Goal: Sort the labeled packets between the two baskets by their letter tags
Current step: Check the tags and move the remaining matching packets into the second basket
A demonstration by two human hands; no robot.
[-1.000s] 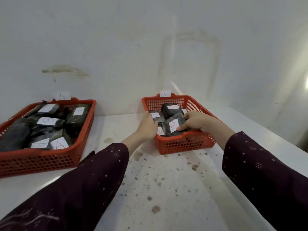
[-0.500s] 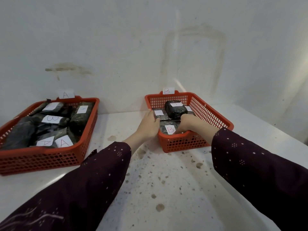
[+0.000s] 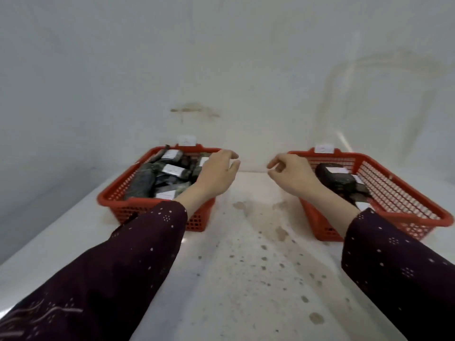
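Note:
Two red mesh baskets stand on the white table. The left basket (image 3: 118, 201) holds several dark packets (image 3: 142, 184) with white paper tags and has a white tag (image 3: 186, 140) on its back rim. The right basket (image 3: 418, 205) holds a few dark packets (image 3: 334, 177) and carries its own rim tag (image 3: 324, 148). The letters are too blurred to read. My left hand (image 3: 218, 174) hovers over the right edge of the left basket, fingers apart and empty. My right hand (image 3: 291, 174) hangs at the left rim of the right basket, fingers loosely curled, holding nothing.
A stained, speckled strip of white table (image 3: 246, 254) runs between the two baskets. A white wall (image 3: 246, 70) rises directly behind them. My dark dotted sleeves cover the lower left and lower right of the view.
Both hands have come out of the right basket and let go of the packets. The left hand moved over to the left basket; the view has swung left.

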